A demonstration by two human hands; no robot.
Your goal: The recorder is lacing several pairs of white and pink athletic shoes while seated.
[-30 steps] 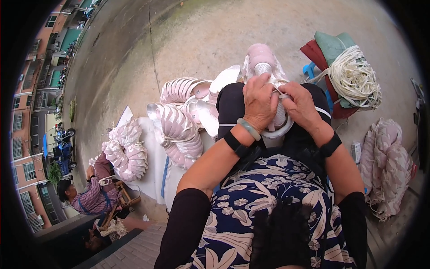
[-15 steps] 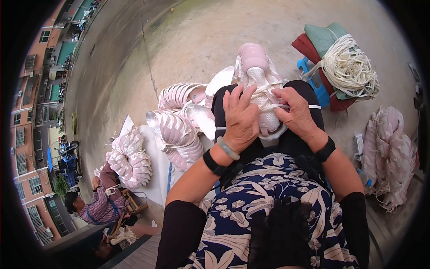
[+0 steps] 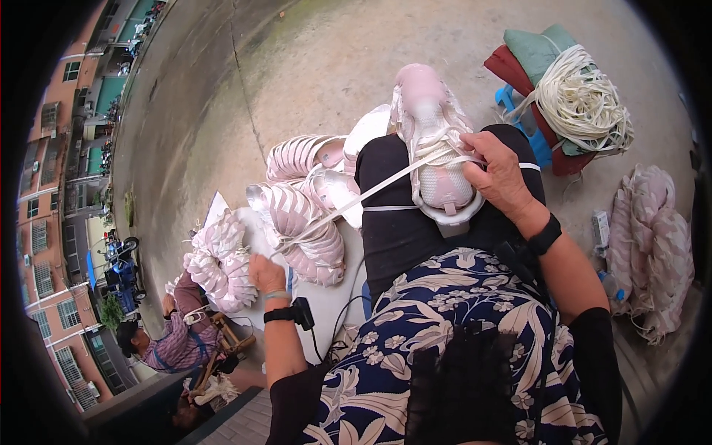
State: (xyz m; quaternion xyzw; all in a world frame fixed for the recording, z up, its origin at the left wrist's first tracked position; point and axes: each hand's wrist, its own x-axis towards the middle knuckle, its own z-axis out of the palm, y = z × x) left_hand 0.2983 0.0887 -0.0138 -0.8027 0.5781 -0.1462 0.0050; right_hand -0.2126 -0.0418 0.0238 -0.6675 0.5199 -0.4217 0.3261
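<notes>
A pink and white shoe (image 3: 434, 141) rests on my black-clad knee, toe pointing away. My right hand (image 3: 498, 172) holds it at its right side, fingers pinching the lacing. A flat white lace (image 3: 356, 199) runs taut from the shoe down to the left. My left hand (image 3: 265, 273) grips the lace's far end, pulled out well to the left of my lap. Both wrists carry black bands.
Stacks of pink and white shoe uppers (image 3: 304, 215) lie on a white sheet left of my knee. A bundle of white laces (image 3: 582, 100) sits on cushions at upper right. Pink fabric pieces (image 3: 653, 245) are piled at right. Another person (image 3: 167, 337) sits at lower left.
My left hand has left the shoe and swung down and to the left, drawing the white lace out taut. My right hand stays on the shoe.
</notes>
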